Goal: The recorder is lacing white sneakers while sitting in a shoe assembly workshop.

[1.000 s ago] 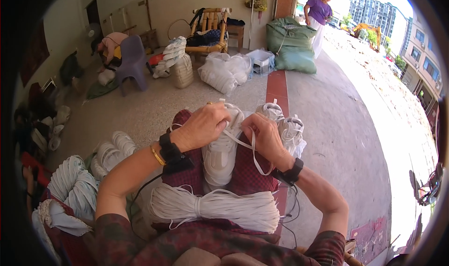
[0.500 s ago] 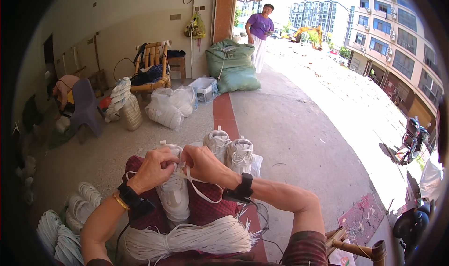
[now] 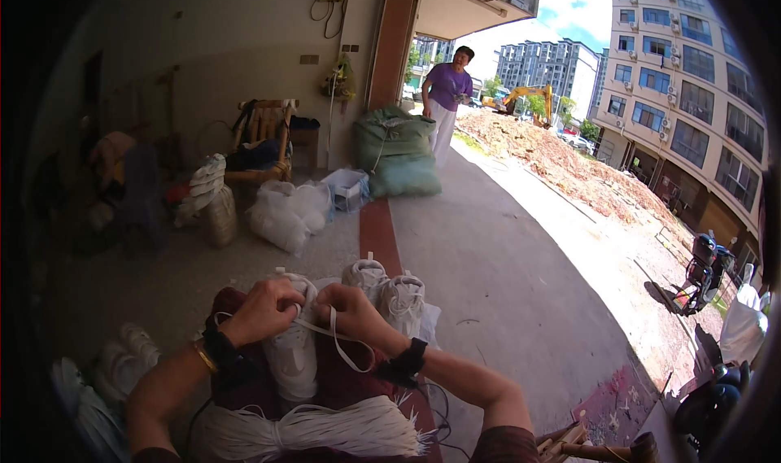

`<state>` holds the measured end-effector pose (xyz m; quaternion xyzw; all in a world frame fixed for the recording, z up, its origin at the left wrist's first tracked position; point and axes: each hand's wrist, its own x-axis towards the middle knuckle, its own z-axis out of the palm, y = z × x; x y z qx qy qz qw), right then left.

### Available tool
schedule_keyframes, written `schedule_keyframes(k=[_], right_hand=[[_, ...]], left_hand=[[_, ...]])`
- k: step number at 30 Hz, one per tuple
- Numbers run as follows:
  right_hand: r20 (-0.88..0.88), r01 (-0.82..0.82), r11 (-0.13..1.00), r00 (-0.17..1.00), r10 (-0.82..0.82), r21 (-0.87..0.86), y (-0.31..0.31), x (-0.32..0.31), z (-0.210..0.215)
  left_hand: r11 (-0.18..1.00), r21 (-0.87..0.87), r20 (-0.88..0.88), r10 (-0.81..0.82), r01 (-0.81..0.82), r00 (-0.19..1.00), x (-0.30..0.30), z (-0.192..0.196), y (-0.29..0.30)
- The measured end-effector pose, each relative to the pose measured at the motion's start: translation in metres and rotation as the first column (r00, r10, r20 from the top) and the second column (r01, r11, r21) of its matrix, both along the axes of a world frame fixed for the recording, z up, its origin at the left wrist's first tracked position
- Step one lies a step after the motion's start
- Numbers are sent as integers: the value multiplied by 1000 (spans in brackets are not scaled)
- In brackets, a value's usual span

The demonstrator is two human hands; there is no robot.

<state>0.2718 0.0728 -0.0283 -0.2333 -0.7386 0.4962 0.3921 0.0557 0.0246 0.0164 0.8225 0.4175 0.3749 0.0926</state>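
Note:
A white sneaker [image 3: 293,365] rests on my lap between my thighs, its tongue end away from me. My left hand [image 3: 262,312] is closed in a pinch on a flat white shoelace at the top of the sneaker's opening. Facing it, my right hand [image 3: 355,315] pinches the same shoelace [image 3: 355,357], whose loose length curls down below the fingers. The eyelets under my fingertips are partly hidden. Across my lap, nearer me, lies a tied bundle of white laces [image 3: 325,427].
Two white sneakers [image 3: 404,300] stand just beyond my right hand. More pale shoes [image 3: 130,357] sit at the lower left. Farther off are white plastic bags [image 3: 289,215], a bamboo chair [image 3: 264,141], a stuffed green sack [image 3: 394,154] and a standing person [image 3: 449,89] in purple.
The view has tilted up, so more sky and buildings show. My hands stay at the sneaker's top, the right one slightly farther from the left, with the lace stretched between them.

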Motion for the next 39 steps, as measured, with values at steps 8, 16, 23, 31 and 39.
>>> schedule_keyframes(k=[8, 16, 23, 31, 39], right_hand=[[-23, 116, 961, 993, -114, 252, -2, -9, -16], [-116, 27, 996, 993, -37, -91, -1, 1, -2], [-133, 31, 994, 990, -45, -108, -6, 0, -6], [-104, 190, 981, 977, -187, 23, -16, -6, -3], [-40, 167, 975, 986, -163, 148, -15, -14, -1]], left_hand=[[998, -44, -22, 33, -34, 999, 3, 5, -1], [995, -95, 15, 43, -42, 999, 1, 4, 4], [998, -55, -13, 35, -36, 999, 2, 4, 1], [997, -61, -22, 50, -51, 998, 1, 3, 1], [995, -83, -11, 50, -51, 999, 1, 3, 3]])
